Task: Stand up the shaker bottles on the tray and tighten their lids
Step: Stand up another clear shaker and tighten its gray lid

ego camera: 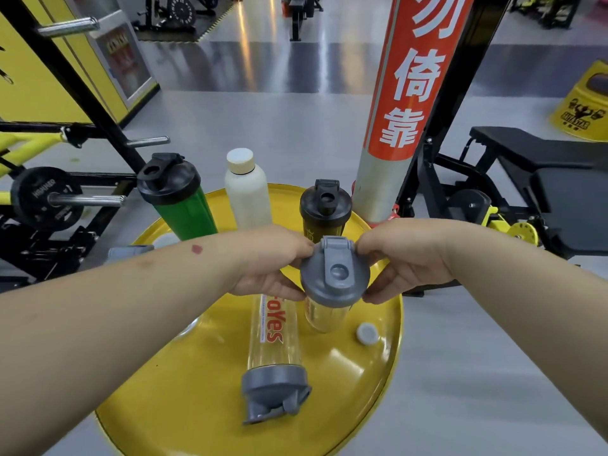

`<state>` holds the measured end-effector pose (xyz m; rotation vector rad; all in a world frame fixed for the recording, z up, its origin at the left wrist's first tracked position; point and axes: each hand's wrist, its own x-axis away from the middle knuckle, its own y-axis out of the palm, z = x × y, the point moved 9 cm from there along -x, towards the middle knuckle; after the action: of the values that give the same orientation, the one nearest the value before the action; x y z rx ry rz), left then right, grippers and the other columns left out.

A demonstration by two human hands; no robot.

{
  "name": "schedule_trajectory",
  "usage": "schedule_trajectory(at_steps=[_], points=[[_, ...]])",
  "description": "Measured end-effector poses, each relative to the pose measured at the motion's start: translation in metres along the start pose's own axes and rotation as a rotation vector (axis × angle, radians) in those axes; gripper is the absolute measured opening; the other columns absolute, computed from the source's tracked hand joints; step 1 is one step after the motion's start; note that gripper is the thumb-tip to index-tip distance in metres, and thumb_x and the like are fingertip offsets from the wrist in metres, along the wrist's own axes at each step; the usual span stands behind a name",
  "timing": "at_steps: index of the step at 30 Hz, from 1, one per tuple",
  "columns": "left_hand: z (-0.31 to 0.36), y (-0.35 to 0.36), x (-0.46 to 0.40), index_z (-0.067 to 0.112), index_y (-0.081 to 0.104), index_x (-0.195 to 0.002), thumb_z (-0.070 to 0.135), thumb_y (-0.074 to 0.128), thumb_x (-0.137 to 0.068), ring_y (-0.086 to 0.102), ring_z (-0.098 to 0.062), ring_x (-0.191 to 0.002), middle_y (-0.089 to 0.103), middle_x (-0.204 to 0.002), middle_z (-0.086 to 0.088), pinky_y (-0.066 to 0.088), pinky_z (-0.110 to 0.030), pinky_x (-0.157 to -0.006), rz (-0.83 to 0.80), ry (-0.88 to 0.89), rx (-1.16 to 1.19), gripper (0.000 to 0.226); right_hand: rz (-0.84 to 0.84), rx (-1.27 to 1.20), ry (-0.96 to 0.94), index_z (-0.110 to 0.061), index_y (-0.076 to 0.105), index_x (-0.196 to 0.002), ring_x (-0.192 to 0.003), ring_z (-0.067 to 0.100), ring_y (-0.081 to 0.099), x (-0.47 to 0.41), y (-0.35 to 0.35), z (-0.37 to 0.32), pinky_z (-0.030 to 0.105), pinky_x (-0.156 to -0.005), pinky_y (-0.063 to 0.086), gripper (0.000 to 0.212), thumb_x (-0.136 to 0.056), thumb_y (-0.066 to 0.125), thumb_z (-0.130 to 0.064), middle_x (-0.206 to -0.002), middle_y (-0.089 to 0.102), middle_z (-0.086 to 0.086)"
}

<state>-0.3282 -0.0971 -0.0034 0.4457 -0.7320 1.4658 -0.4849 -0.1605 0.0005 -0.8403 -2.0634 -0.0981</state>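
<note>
A round yellow tray (204, 419) lies on the grey floor. An upright clear shaker bottle (324, 315) carries a grey lid (335, 278). My left hand (273, 263) pinches the lid's left edge and my right hand (406, 261) pinches its right edge. In front of it a second clear shaker bottle (274, 327) with red lettering lies on its side, its grey lid (274, 393) pointing toward me. Upright at the tray's far side are a green shaker (184, 205), a white bottle (248, 195) and a black shaker (324, 209).
A small white cap (367, 334) lies loose on the tray's right part. A red and silver post (404, 103) rises just behind the tray. A weight rack with plates (46, 199) is at the left, a black bench (539, 179) at the right.
</note>
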Motion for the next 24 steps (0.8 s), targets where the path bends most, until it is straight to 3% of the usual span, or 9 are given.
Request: schedule_trajectory(at_steps=[2, 4, 7, 9, 12, 14, 18, 22, 24], points=[[-0.003, -0.021, -0.002, 0.012, 0.065, -0.129, 0.007, 0.049, -0.099, 0.068, -0.039, -0.117, 0.066, -0.133, -0.015, 0.058, -0.047, -0.097, 0.151, 0.068, -0.129, 0.035, 0.055, 0.068, -0.008, -0.006, 0.054, -0.139, -0.097, 0.042, 0.080, 0.003, -0.004, -0.005, 0.052, -0.094, 0.064, 0.036, -0.105, 0.049, -0.019, -0.126, 0.067, 0.013], [-0.006, -0.037, -0.001, 0.020, 0.056, -0.143, 0.006, 0.048, -0.094, 0.058, -0.035, -0.128, 0.056, -0.145, -0.016, 0.056, -0.040, -0.098, 0.268, 0.104, -0.428, 0.051, 0.145, 0.179, -0.051, -0.008, 0.057, -0.139, -0.093, 0.034, 0.080, 0.006, -0.012, -0.018, 0.045, -0.092, 0.065, 0.037, -0.105, 0.051, -0.019, -0.118, 0.069, 0.008], [-0.015, -0.040, 0.003, 0.024, 0.038, -0.156, 0.020, 0.053, -0.096, 0.053, -0.032, -0.130, 0.042, -0.157, -0.014, 0.054, -0.033, -0.086, 0.283, 0.068, -0.812, 0.062, 0.300, 0.341, -0.178, -0.003, 0.061, -0.136, -0.110, 0.038, 0.074, 0.014, -0.018, -0.050, 0.047, -0.095, 0.061, 0.036, -0.104, 0.050, -0.013, -0.129, 0.070, 0.018], [-0.026, -0.035, -0.002, 0.018, 0.036, -0.154, 0.036, 0.057, -0.096, 0.058, -0.032, -0.123, 0.047, -0.151, -0.014, 0.056, -0.038, -0.091, 0.266, 0.008, -0.902, 0.064, 0.374, 0.402, -0.252, 0.000, 0.065, -0.133, -0.123, 0.045, 0.066, 0.021, -0.014, -0.071, 0.050, -0.100, 0.057, 0.037, -0.101, 0.048, -0.012, -0.134, 0.068, 0.027], [-0.053, -0.028, -0.014, 0.015, 0.028, -0.155, 0.049, 0.062, -0.093, 0.065, -0.034, -0.107, 0.058, -0.138, -0.012, 0.061, -0.045, -0.086, 0.222, -0.108, -0.774, 0.078, 0.394, 0.572, -0.338, 0.002, 0.067, -0.131, -0.111, 0.042, 0.064, 0.033, 0.007, -0.097, 0.039, -0.081, 0.051, 0.038, -0.102, 0.044, -0.008, -0.130, 0.066, 0.026], [-0.071, -0.025, -0.021, 0.019, 0.023, -0.155, 0.047, 0.066, -0.090, 0.062, -0.037, -0.112, 0.056, -0.138, -0.014, 0.061, -0.051, -0.086, 0.210, -0.162, -0.558, 0.083, 0.406, 0.631, -0.388, -0.005, 0.071, -0.127, -0.096, 0.032, 0.064, 0.035, 0.013, -0.108, 0.035, -0.070, 0.050, 0.037, -0.100, 0.046, -0.009, -0.120, 0.071, 0.019], [-0.087, -0.027, -0.023, 0.022, 0.027, -0.140, 0.038, 0.074, -0.085, 0.067, -0.038, -0.101, 0.061, -0.118, -0.016, 0.062, -0.054, -0.081, 0.236, -0.193, -0.231, 0.074, 0.394, 0.671, -0.444, -0.022, 0.068, -0.133, -0.103, 0.021, 0.058, 0.030, 0.023, -0.121, 0.028, -0.071, 0.047, 0.040, -0.099, 0.050, -0.015, -0.124, 0.068, 0.003], [-0.069, -0.052, -0.012, 0.023, 0.027, -0.134, 0.035, 0.076, -0.082, 0.063, -0.035, -0.101, 0.059, -0.115, -0.014, 0.061, -0.050, -0.083, 0.330, -0.103, -0.282, 0.073, 0.361, 0.681, -0.453, -0.023, 0.064, -0.139, -0.112, 0.022, 0.066, 0.028, 0.032, -0.130, 0.035, -0.093, 0.055, 0.045, -0.097, 0.052, -0.014, -0.129, 0.071, 0.001], [-0.049, -0.069, -0.001, 0.023, 0.030, -0.129, 0.036, 0.077, -0.080, 0.065, -0.032, -0.096, 0.060, -0.110, -0.013, 0.062, -0.044, -0.076, 0.406, -0.021, -0.336, 0.070, 0.344, 0.700, -0.456, -0.024, 0.065, -0.139, -0.111, 0.024, 0.068, 0.027, 0.038, -0.135, 0.040, -0.098, 0.057, 0.044, -0.097, 0.053, -0.015, -0.125, 0.071, 0.000]])
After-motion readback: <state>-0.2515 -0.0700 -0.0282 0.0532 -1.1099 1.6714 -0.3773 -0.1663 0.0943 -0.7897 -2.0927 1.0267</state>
